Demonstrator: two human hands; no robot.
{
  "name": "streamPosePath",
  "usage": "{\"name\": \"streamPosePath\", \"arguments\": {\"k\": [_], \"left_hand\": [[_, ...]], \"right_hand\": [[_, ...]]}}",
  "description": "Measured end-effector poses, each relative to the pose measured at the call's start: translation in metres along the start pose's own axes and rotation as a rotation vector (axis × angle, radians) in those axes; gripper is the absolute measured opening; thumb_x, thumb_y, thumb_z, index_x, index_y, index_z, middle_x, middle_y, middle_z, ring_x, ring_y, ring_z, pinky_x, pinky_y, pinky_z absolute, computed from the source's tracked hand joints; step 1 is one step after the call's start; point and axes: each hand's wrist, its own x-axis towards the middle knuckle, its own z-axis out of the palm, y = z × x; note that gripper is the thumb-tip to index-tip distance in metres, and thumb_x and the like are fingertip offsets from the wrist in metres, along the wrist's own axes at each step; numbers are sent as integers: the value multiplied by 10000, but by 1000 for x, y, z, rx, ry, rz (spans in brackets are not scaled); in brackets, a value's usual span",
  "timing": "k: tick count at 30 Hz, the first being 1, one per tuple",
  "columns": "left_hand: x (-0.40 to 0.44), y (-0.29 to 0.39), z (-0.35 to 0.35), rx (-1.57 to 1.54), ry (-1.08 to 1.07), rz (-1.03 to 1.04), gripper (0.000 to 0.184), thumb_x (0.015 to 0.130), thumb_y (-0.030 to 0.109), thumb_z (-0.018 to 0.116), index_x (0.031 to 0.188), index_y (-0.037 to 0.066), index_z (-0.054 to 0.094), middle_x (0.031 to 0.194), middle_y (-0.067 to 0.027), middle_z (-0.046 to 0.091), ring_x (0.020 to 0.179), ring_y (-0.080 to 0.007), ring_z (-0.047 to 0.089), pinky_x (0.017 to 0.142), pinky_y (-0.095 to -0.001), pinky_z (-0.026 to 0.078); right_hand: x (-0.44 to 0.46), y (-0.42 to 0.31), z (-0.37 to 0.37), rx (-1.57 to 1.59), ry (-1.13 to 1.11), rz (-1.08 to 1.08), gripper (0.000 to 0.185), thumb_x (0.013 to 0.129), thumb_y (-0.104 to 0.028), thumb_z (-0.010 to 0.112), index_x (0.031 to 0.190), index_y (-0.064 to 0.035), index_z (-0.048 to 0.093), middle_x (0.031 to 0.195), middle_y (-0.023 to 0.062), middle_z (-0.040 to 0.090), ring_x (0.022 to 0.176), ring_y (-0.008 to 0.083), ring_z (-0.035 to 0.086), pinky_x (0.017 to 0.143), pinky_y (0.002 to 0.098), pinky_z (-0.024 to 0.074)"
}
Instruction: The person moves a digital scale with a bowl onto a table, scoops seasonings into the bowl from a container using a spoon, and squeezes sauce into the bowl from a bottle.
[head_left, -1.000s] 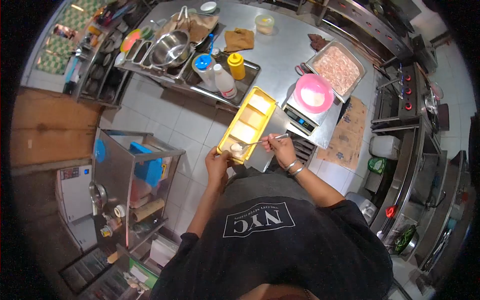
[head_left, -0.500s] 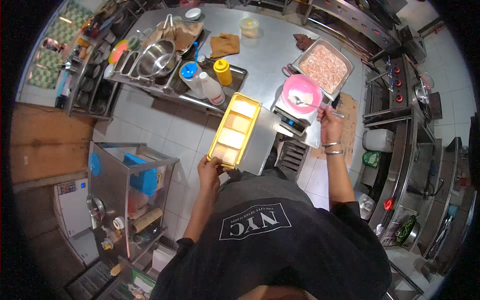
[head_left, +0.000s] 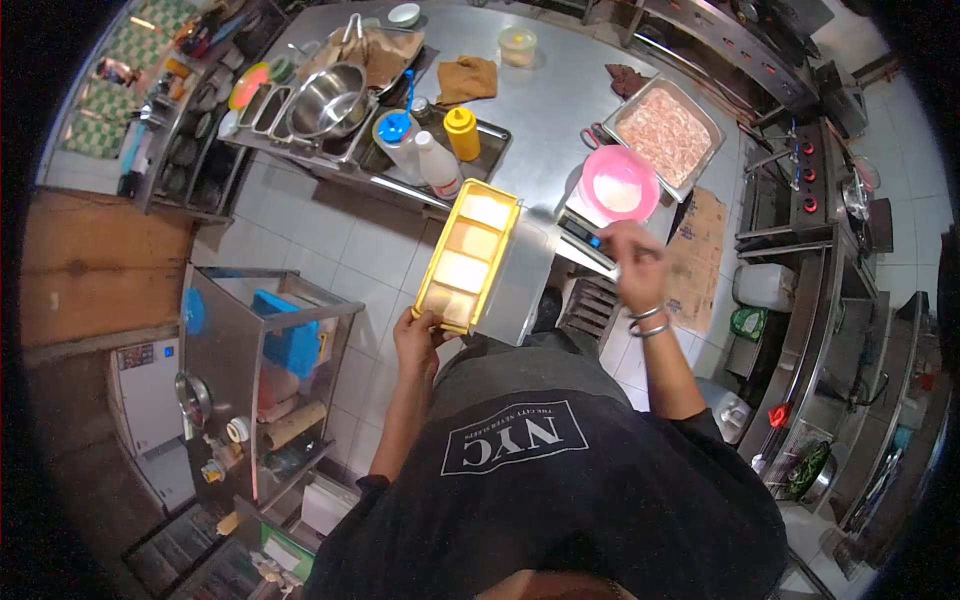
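My left hand [head_left: 418, 342] grips the near end of the yellow divided tray [head_left: 442, 243]; that one-ended hold could let it tip. Right, my blurred right hand [head_left: 637, 265], grip unclear, could bump the scale [head_left: 582, 232], jolting the pink bowl [head_left: 597, 172] on it.

The yellow box [head_left: 465, 256] holds white and tan powders, the bowl [head_left: 619, 184] at right is pink, the far-left squeeze bottle [head_left: 462, 134] yellow, the cloth [head_left: 467, 79] brown, and the near shirt [head_left: 540, 490] black with white lettering.
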Motion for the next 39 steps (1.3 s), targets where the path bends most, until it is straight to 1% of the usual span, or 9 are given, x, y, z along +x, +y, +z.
{"name": "streamPosePath", "arguments": {"k": [2,7,11,17,19,22,26,31,39], "left_hand": [[2,-2,-2,11,-23,6,102,828,-34,512,921,-31,552,815,-126,618,660,-236,675,571,-378,636],[-5,1,0,7,10,-1,102,840,-46,514,925,-15,560,809,-111,627,655,-221,671,576,-381,633],[-10,3,-3,15,-7,8,101,840,-44,525,928,-12,563,812,-110,633,649,-217,670,578,-379,632],[-13,-2,-7,35,-35,17,198,839,-20,508,1024,-47,572,946,-167,664,781,-278,709,632,-401,642],[-19,5,2,-1,5,2,133,823,-43,537,952,-29,565,813,-118,631,628,-188,648,568,-354,630],[-20,5,3,34,20,10,157,810,-45,545,965,-35,568,804,-109,624,614,-178,635,567,-352,630],[-21,9,7,69,0,16,206,801,-13,558,1003,-45,579,842,-108,633,621,-196,638,598,-347,635],[-20,11,9,75,34,14,147,784,-51,564,930,-39,578,774,-89,605,599,-168,621,550,-346,628],[-26,19,15,176,-5,104,169,787,-42,578,953,-69,581,784,-132,637,633,-234,680,581,-383,629]], "right_hand": [[-15,-26,34,158,-255,-17,140,922,-33,564,953,2,696,904,119,687,844,202,648,757,327,511],[-39,-16,103,65,-556,-377,73,883,-43,633,922,-4,681,883,123,660,791,291,615,726,371,499],[-49,-4,120,107,-540,-310,56,877,-44,638,905,-3,665,880,133,660,798,314,612,722,377,495],[-52,4,119,108,-542,-279,62,880,-52,626,883,8,636,859,133,643,806,317,613,736,397,500],[-53,6,118,83,-556,-252,69,878,-49,631,902,11,652,883,132,657,819,317,619,746,395,503],[-54,7,120,80,-542,-222,94,875,-62,647,939,3,670,908,129,668,838,316,626,770,396,507],[-48,11,123,122,-570,-276,119,877,-83,659,972,-14,679,925,125,672,859,314,632,799,395,507],[-32,10,104,180,-826,-280,118,874,-89,656,977,-35,672,898,125,652,884,308,625,810,398,499],[-17,22,96,105,-794,-299,84,872,-42,650,943,-16,686,883,120,679,855,301,640,793,376,494]]}}
